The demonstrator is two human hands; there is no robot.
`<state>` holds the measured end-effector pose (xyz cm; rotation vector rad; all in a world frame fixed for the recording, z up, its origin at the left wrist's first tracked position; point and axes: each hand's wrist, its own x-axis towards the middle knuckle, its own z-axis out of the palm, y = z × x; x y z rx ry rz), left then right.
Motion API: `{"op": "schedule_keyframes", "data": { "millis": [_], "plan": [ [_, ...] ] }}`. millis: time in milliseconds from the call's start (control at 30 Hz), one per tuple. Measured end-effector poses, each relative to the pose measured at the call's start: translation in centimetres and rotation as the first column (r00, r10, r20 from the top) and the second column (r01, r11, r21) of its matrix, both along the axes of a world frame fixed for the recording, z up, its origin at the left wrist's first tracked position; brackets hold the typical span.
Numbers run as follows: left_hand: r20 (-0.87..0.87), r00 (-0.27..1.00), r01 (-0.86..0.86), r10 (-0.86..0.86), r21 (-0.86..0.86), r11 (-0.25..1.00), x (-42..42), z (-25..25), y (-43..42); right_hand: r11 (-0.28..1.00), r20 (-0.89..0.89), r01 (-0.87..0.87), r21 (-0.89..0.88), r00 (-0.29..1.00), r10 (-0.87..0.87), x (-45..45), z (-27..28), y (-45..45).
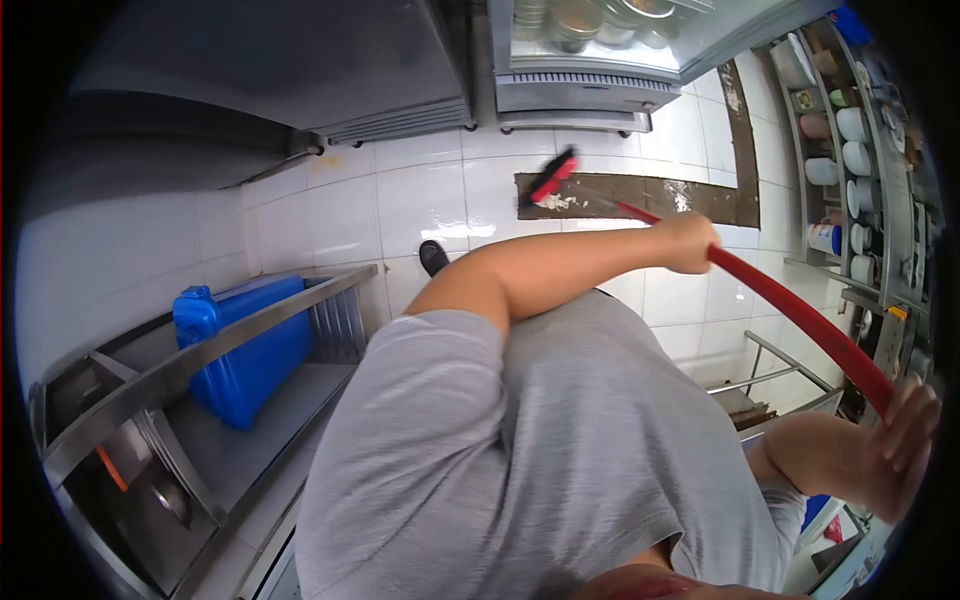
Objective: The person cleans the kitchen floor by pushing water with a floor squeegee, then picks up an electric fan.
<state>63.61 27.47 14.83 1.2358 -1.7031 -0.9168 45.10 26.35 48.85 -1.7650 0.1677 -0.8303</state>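
Note:
A long red handle (pixel 800 308) runs from the right side down to a brush head (pixel 555 178) in red and black, which is blurred. My left hand (pixel 688 243) is wrapped round the lower part of the handle. At the far right, my right hand (pixel 900 450) grips its upper end, slightly blurred. The brush head is over the edge of a brown floor strip (pixel 650 190), beside pale debris (pixel 558 202).
Metal shelves (pixel 885 225) with cups and bowls line the right side. A glass-door cabinet (pixel 590 95) and a steel unit (pixel 290 60) stand at the top. A blue container (pixel 245 345) rests on a metal rack at left. A black shoe (pixel 433 258) shows on the tiles.

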Motion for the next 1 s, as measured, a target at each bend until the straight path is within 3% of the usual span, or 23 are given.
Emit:
{"op": "schedule_keyframes", "data": {
  "millis": [100, 200, 267, 300, 367, 400, 433, 467, 500, 533, 567, 600, 633, 667, 733, 767, 800, 833, 900, 933, 1000],
  "plan": [
    [0.002, 1.0, 0.027, -0.027, -0.039, 0.999, -0.4, 2.2, -0.8, 0.966, 0.032, -0.239, -0.1, 0.969, 0.243, 1.8, 1.7, 1.1],
    [-0.01, 1.0, -0.014, 0.014, 0.038, 0.999, -0.2, 6.3, 2.8, 0.892, 0.115, -0.432, -0.136, 0.887, 0.447, 3.6, 3.3, 1.3],
    [0.003, 0.994, -0.112, 0.112, 0.088, 0.99, 2.1, 6.9, 5.3, 0.877, 0.207, -0.468, -0.108, 0.853, 0.48, 4.2, 3.7, 0.2],
    [0.102, 0.98, -0.186, 0.171, 0.161, 0.969, 3.8, 6.2, 6.6, 0.884, 0.133, -0.455, -0.105, 0.875, 0.466, 5.1, 3.5, -0.8],
    [0.219, 0.916, -0.384, 0.337, 0.229, 0.894, 8.8, 3.3, 9.9, 0.868, 0.461, -0.466, 0.175, 0.817, 0.346, 9.1, -2.0, -2.5],
    [0.231, 0.883, -0.466, 0.409, 0.315, 0.827, 12.1, 1.3, 12.3, 0.934, 0.347, -0.298, 0.195, 0.912, 0.218, 9.3, -6.2, -3.7],
    [0.181, 0.824, -0.567, 0.538, 0.274, 0.777, 15.3, -2.4, 15.0, 0.895, 0.17, -0.342, 0.286, 0.937, 0.304, 12.0, -10.3, -3.8],
    [0.367, 0.805, -0.588, 0.466, 0.399, 0.703, 19.1, -3.5, 17.8, 0.856, -0.013, -0.36, 0.371, 0.919, 0.393, 14.7, -14.4, -3.9],
    [0.513, 0.723, -0.667, 0.462, 0.345, 0.66, 22.2, -8.4, 21.5, 0.894, -0.14, -0.175, 0.412, 0.958, 0.252, 18.0, -18.2, -0.1],
    [0.578, 0.685, -0.718, 0.443, 0.434, 0.545, 24.4, -11.4, 25.1, 0.853, -0.075, -0.265, 0.45, 0.94, 0.332, 20.8, -22.9, 2.9],
    [0.648, 0.612, -0.768, 0.453, 0.35, 0.537, 25.8, -15.5, 29.0, 0.792, -0.07, -0.308, 0.527, 0.913, 0.401, 22.6, -25.6, 5.6],
    [0.671, 0.59, -0.808, 0.449, 0.483, 0.338, 26.2, -16.3, 32.9, 0.676, -0.061, -0.509, 0.533, 0.773, 0.631, 24.5, -27.9, 8.5],
    [0.684, 0.555, -0.83, 0.474, 0.417, 0.37, 26.1, -16.5, 32.6, 0.629, -0.04, -0.539, 0.559, 0.741, 0.671, 25.0, -26.9, 8.7],
    [0.693, 0.521, -0.847, 0.498, 0.351, 0.399, 25.7, -16.9, 32.0, 0.693, -0.052, -0.537, 0.481, 0.772, 0.634, 25.1, -25.7, 7.5],
    [0.553, 0.48, -0.868, 0.681, 0.186, 0.461, 23.3, -14.6, 26.6, 0.811, -0.097, -0.5, 0.303, 0.831, 0.548, 24.0, -21.2, 3.2],
    [0.374, 0.625, -0.778, 0.686, 0.378, 0.502, 22.0, -11.9, 22.9, 0.831, -0.127, -0.504, 0.234, 0.832, 0.54, 22.9, -17.4, 0.7],
    [0.34, 0.689, -0.724, 0.64, 0.321, 0.61, 20.0, -9.4, 19.2, 0.722, -0.063, -0.666, 0.191, 0.725, 0.686, 22.3, -13.5, -2.0],
    [0.193, 0.778, -0.62, 0.598, 0.393, 0.679, 17.6, -6.8, 15.6, 0.74, -0.187, -0.66, -0.132, 0.75, 0.635, 20.2, -9.8, -4.2],
    [0.036, 0.888, -0.444, 0.458, 0.323, 0.836, 12.3, -2.3, 9.4, 0.799, -0.025, -0.6, -0.045, 0.8, 0.599, 15.7, -4.1, -5.3],
    [-0.037, 0.896, -0.428, 0.444, 0.202, 0.881, 9.4, -0.5, 7.0, 0.796, -0.05, -0.601, -0.078, 0.799, 0.599, 13.7, -1.5, -4.4],
    [-0.115, 0.963, -0.235, 0.245, 0.092, 0.968, 5.1, 1.0, 3.0, 0.732, -0.165, -0.662, -0.164, 0.749, 0.641, 12.0, 1.5, -3.5]
  ]
}}
